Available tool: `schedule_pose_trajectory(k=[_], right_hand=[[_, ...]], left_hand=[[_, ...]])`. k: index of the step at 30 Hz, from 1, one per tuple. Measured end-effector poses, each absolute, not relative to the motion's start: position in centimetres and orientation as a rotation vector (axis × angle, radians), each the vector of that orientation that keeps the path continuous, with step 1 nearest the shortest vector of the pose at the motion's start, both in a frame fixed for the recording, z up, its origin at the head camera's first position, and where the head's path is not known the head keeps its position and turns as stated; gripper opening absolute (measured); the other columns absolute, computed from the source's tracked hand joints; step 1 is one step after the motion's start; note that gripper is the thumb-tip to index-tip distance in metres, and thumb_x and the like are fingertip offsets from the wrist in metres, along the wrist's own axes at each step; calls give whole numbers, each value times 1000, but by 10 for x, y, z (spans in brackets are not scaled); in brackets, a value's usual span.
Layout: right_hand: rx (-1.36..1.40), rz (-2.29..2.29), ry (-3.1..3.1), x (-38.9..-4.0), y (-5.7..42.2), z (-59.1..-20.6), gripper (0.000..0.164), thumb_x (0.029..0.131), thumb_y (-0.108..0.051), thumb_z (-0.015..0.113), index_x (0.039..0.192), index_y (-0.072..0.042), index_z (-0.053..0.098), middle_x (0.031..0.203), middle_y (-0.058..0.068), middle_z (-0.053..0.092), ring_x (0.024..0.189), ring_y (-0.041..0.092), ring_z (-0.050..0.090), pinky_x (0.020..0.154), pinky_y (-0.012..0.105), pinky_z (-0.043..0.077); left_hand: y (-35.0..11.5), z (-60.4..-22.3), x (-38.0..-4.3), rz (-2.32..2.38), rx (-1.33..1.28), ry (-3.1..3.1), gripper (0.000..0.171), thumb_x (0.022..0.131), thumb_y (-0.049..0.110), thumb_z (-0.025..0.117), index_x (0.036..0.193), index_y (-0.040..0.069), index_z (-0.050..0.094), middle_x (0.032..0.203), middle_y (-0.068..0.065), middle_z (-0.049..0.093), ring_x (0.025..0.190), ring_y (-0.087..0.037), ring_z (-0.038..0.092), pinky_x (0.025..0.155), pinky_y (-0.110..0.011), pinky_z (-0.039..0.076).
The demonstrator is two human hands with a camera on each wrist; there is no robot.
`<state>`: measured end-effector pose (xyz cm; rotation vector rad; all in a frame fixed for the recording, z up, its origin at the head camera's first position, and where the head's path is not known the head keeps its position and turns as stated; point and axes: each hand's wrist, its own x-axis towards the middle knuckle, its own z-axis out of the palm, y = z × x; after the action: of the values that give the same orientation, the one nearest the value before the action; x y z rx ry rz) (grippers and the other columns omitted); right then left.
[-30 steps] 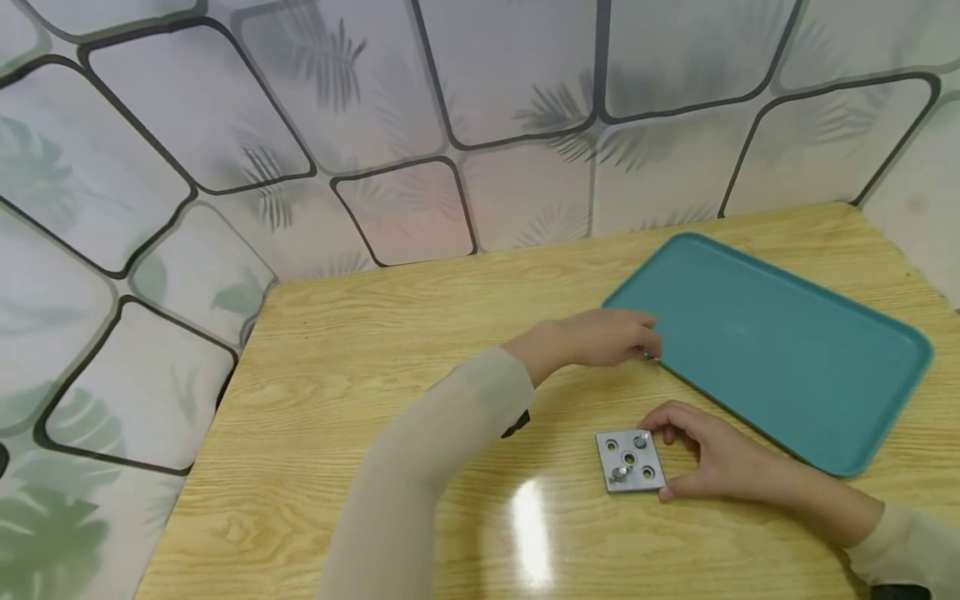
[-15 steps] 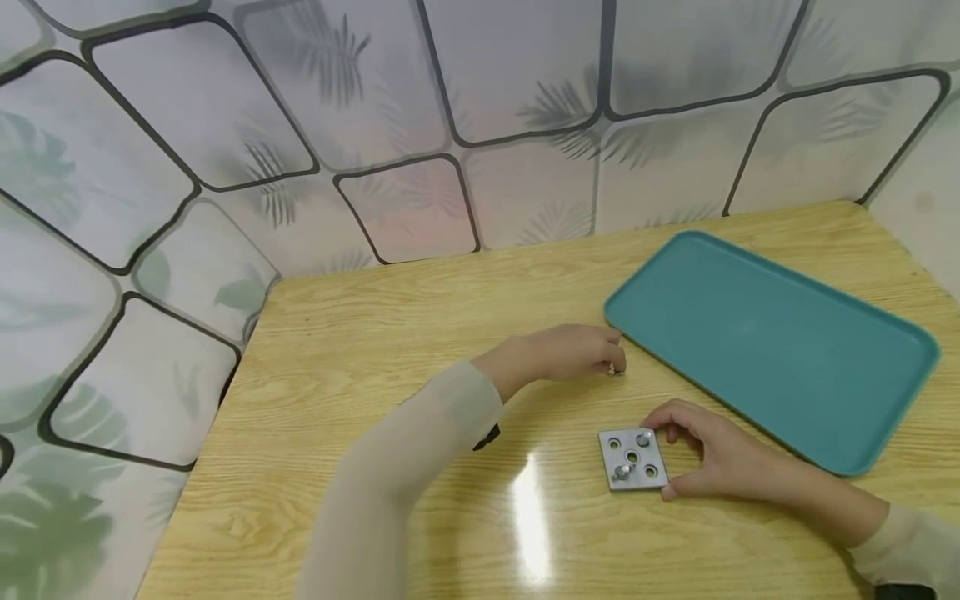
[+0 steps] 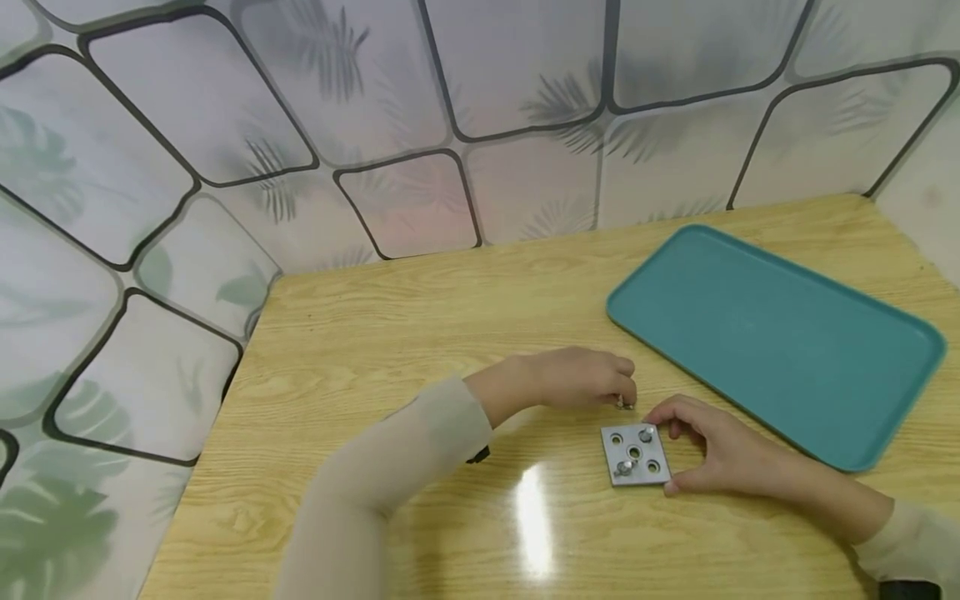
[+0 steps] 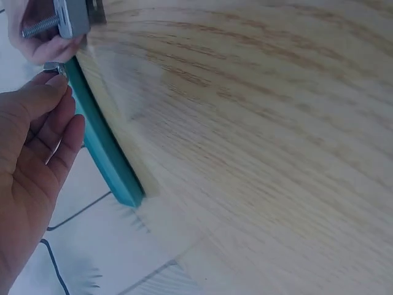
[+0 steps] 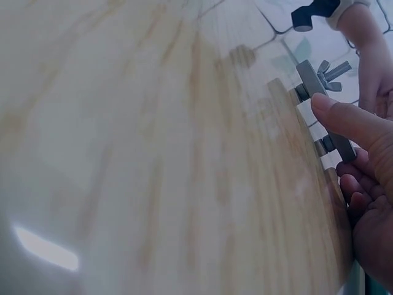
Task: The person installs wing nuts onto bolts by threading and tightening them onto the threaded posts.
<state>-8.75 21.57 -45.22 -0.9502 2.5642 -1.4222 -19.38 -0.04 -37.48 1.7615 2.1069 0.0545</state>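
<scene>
Two beige sleeves show nearest to me on my feed, the left sleeve (image 3: pixel 375 475) to the left of the metal plate (image 3: pixel 632 463), the right sleeve (image 3: pixel 903 542) to its right with a black band (image 3: pixel 909 590) at the cuff; left of the plate and nearer, a bright reflection (image 3: pixel 534 521) lies on the wooden table (image 3: pixel 360 358); the square plate itself has a wing nut (image 5: pixel 333 86) on a threaded bolt (image 5: pixel 338 71) at its near left corner, a second bolt (image 3: pixel 647 434) at its far right one, and I make out bolt heads (image 5: pixel 301 93) beneath it; the right hand (image 3: pixel 716 454) grips the plate's right side, thumb at the near corner, index finger at the far one; just beyond the plate, the left hand (image 3: pixel 581 379) has its fingers curled, thumb and forefinger pinching a small metal piece (image 4: pixel 55 66) whose exact shape I cannot tell; farther back and right of the plate, a teal tray (image 3: pixel 772 342) lies flat; farthest beyond the plate, a wall covering (image 3: pixel 525 83) carries dark outlines and printed leaves.
</scene>
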Motion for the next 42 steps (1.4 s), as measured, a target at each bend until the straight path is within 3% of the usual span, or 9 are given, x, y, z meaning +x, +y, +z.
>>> schedule_pose_trajectory(k=[14,24,31,42], right_hand=[[-958,-1467,2524,-87,216,-453,63,61,-22,90,113,-14,55,100,-10,55,83,6,45,64,20,38],[-962,-1433,2555,-87,216,-453,58,61,-23,90,106,-17,53,92,-9,50,80,6,43,65,20,37],[-894,-1390,2556,-86,217,-450,51,64,-26,88,95,-17,49,93,-10,50,81,6,43,65,21,38],[-954,-1435,2516,-87,216,-452,56,65,-21,88,107,-16,52,103,-9,52,91,1,46,77,13,41]], left_hand=[[4,-352,-173,113,1829,2072,22,98,15,52,116,17,65,96,3,52,84,-3,45,75,-10,39],[12,-351,-166,57,1831,2068,23,99,18,51,117,20,64,101,4,54,84,-3,46,73,-12,39],[17,-354,-164,39,1841,2061,25,99,20,50,120,21,64,113,7,56,100,0,50,84,-10,41],[18,-354,-165,-4,1846,2064,27,99,21,49,121,24,65,109,7,55,96,0,49,80,-10,40]])
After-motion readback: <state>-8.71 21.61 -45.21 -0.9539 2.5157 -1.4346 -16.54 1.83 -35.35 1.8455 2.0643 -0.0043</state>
